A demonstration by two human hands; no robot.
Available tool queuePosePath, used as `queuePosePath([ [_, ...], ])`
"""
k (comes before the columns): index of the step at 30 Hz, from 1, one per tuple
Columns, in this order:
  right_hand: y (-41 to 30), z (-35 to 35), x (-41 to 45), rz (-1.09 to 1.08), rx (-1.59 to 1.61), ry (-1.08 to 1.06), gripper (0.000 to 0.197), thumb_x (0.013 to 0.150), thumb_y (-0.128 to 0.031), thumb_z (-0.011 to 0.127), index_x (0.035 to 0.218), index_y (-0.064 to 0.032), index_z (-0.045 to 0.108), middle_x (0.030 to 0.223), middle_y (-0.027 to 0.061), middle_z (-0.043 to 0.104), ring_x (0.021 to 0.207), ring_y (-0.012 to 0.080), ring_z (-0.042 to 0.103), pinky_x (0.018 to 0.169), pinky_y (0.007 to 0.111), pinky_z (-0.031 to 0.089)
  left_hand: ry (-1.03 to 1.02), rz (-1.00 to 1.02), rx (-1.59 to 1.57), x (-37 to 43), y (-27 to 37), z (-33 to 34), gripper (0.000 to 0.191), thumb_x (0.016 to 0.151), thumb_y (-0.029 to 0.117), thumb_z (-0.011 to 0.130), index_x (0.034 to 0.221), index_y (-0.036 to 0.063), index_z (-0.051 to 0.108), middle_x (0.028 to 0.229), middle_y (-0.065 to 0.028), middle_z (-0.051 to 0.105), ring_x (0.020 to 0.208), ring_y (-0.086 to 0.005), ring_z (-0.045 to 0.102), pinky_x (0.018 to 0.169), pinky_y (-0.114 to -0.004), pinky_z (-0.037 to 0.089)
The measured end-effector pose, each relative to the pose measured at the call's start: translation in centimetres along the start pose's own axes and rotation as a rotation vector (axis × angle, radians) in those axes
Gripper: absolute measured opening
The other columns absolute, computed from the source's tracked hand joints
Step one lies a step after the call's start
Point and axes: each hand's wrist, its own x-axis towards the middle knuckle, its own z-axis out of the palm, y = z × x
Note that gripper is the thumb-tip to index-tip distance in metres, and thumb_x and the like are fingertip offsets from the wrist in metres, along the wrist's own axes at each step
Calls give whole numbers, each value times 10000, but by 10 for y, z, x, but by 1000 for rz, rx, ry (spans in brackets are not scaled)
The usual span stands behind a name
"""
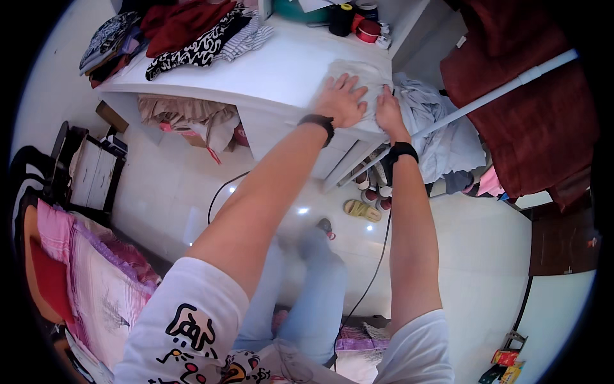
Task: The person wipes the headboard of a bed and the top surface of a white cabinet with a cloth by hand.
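Note:
A folded white cloth (352, 69) lies at the right end of the white tabletop (288, 62). My left hand (341, 101) rests flat on it with the fingers spread. At the cloth's right edge, by the table's corner, is my right hand (389, 109); its fingers are partly hidden, so whether they pinch the cloth does not show. Both wrists wear dark bands. Folded dark red and patterned clothes (192, 38) are piled at the table's left, beside another stack of folded clothes (108, 45).
Light-coloured clothes (431, 120) are heaped right of the table, under a white pole (499, 93) and a hanging dark red cloth (542, 105). Spools and small containers (367, 29) stand on the back shelf. A slipper (362, 210) and black cable (371, 283) are below.

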Motion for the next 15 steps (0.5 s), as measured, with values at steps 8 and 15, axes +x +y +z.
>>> queuePosePath([
  [8,-20,-2,-19,-267,-527,142,494,941,-317,359,1353,-47,395,1411,246,331,1336,384,268,1089,512,197,117,-4,-51,1,-6,4,513,888,391,384,1333,148,462,1455,-173,307,1357,-328,257,1096,-492,193],
  [15,-12,-5,-55,-365,-464,7,496,974,-304,309,1342,22,374,1405,264,326,1314,409,284,1090,455,229,207,8,-90,-23,-4,14,513,869,434,417,1287,156,524,1420,-160,375,1338,-319,294,1095,-474,196],
])
